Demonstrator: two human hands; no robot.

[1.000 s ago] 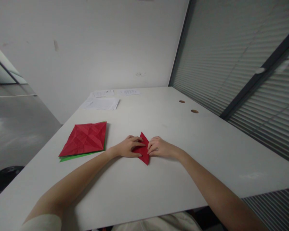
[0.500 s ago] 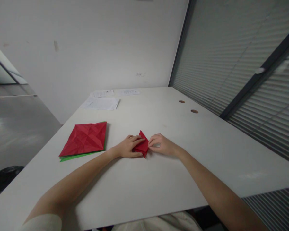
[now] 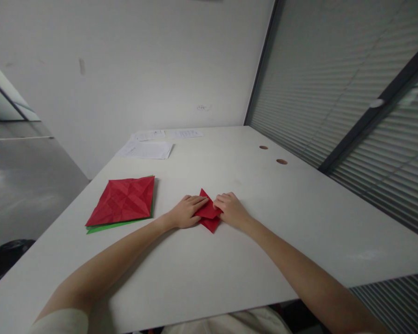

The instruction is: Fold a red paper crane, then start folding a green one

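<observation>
A small folded piece of red paper (image 3: 207, 209) lies on the white table, with pointed corners sticking out at its top and bottom. My left hand (image 3: 187, 211) rests on its left part, fingers stretched out over the paper and thumb spread along the lower side. At the right corner, my right hand (image 3: 231, 209) is closed, its fingers pinching a flap of the same paper. The fingers of both hands cover parts of the folds.
To the left lies a creased red sheet (image 3: 125, 199) on top of green paper (image 3: 120, 225). White printed papers (image 3: 148, 149) are at the table's far left. Two round holes, a nearer one (image 3: 282, 162) and a farther one (image 3: 264, 147), sit near the right edge beside window blinds (image 3: 320, 102).
My right hand has closed more tightly at the paper's right corner. A flap there has shifted, and a wider lower point of red paper now shows. My left hand has barely moved.
</observation>
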